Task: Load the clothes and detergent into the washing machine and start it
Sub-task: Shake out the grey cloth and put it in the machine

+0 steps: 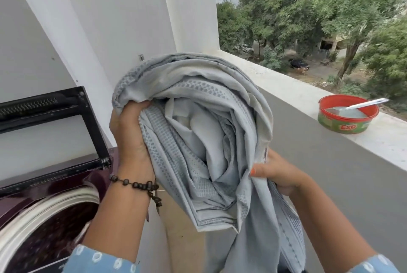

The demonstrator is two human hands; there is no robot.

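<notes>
A large bundled grey cloth (198, 118) with a dotted pattern fills the middle of the view, held up in the air. My left hand (130, 132) grips its left side, a bead bracelet on the wrist. My right hand (277, 173) pinches its lower right edge, and a tail of cloth hangs below. The maroon top-loading washing machine (44, 195) stands at the lower left with its black-framed lid (88, 123) raised and the drum opening (50, 228) exposed. A red tub of detergent powder (348, 114) with a white scoop in it rests on the balcony ledge at right.
The balcony parapet ledge (286, 88) runs diagonally from centre to right, with trees, a street and parked cars far below beyond it. White walls stand behind the washing machine. A grey inner parapet wall (330, 173) lies right of the cloth.
</notes>
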